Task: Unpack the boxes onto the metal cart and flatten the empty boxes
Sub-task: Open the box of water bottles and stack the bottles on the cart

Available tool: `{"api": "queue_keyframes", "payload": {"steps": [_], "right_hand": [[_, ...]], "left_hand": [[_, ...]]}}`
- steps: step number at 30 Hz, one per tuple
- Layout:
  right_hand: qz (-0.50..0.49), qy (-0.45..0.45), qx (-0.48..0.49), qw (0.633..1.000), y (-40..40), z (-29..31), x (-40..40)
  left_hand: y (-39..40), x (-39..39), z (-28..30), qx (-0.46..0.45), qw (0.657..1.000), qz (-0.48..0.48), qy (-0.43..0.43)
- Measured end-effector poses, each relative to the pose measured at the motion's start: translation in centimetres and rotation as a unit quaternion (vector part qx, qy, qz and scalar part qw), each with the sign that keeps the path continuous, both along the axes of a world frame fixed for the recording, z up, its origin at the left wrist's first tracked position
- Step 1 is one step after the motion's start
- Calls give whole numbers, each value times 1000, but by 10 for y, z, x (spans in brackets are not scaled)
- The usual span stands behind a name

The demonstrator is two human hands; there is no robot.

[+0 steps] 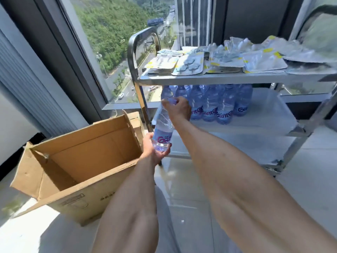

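Bottle first: a clear plastic water bottle with a blue-and-pink label [162, 131] hangs in the air between the box and the cart, tilted, its long axis running from its base low and near the person up to its neck, which leans toward the cart's middle shelf. Both hands are on it. The left hand [155, 149] cups the base, fingers curled round the bottom below the label; the right hand [177, 106] grips the upper part, fingers wrapped about the shoulder near the neck. The right hand is the nearer one to the shelf and, I judge, will steer the bottle in.

Just beyond the neck stands a cluster of like water bottles [215, 104], upright at the left end of the middle shelf of the shiny metal cart [209, 79]. The free spot looks to be at that shelf's front left corner, so the bottle must be brought upright before it is set down. On the top shelf lie flat plastic blister packs [215, 63].

Left of the cart, on the floor, sits the open brown cardboard box [82, 161], its inside showing no goods, not yet flattened.
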State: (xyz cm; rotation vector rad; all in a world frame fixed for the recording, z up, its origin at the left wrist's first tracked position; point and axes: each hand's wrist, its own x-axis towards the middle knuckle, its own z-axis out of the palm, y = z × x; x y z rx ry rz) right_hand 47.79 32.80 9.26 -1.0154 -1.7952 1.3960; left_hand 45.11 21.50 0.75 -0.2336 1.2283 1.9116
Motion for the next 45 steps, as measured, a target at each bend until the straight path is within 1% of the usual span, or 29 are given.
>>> {"api": "queue_keyframes", "payload": {"steps": [3,6,8,10,12,13,15,17,19,21,23,25,26,28,31,34,36,38,41,45], "right_hand": [[5,-41,-32,999,45,0,39],[-57,-75,-45,995,83,-8,77],[-94,-83,-25,992,98,-15,94],[-133,-80,18,988,116,-20,110],[-184,-75,64,978,140,-20,127],[-200,-69,86,974,153,-21,135],[-198,-71,139,968,177,-25,147],[-174,-78,188,963,199,-30,155],[-155,-58,206,964,217,-35,157],[-154,-42,206,965,234,-39,154],[-157,-30,191,968,244,-40,149],[-152,-10,180,972,250,-42,139],[-144,-2,181,973,252,-44,132],[-125,0,186,974,255,-48,121],[-129,-2,178,976,267,-51,109],[-142,-16,185,972,274,-53,107],[-137,-61,197,969,274,-61,109],[-117,-111,183,970,269,-77,113],[-122,-103,139,977,262,-97,114],[-123,-103,125,979,268,-104,110]], "left_hand": [[44,39,-10,39,997,-65,3],[89,78,-24,68,994,-89,-11],[115,103,-27,85,992,-91,-24],[145,122,-26,86,989,-111,-40],[175,130,-25,21,990,-138,-13],[190,130,-23,-34,985,-165,31],[215,127,-20,-131,960,-212,125],[235,122,-17,-175,945,-195,193],[252,112,-16,-204,922,-164,287],[265,98,-16,-260,869,-152,392],[268,82,-18,-325,817,-146,453],[267,68,-20,-369,781,-146,483],[269,63,-22,-375,766,-155,499],[274,58,-24,-375,746,-174,523],[287,57,-23,-385,732,-179,532],[296,56,-26,-422,713,-173,532],[298,56,-31,-447,698,-164,535],[299,56,-36,-457,688,-152,543],[301,57,-40,-464,672,-148,558],[303,56,-40,-474,646,-157,577]]}}
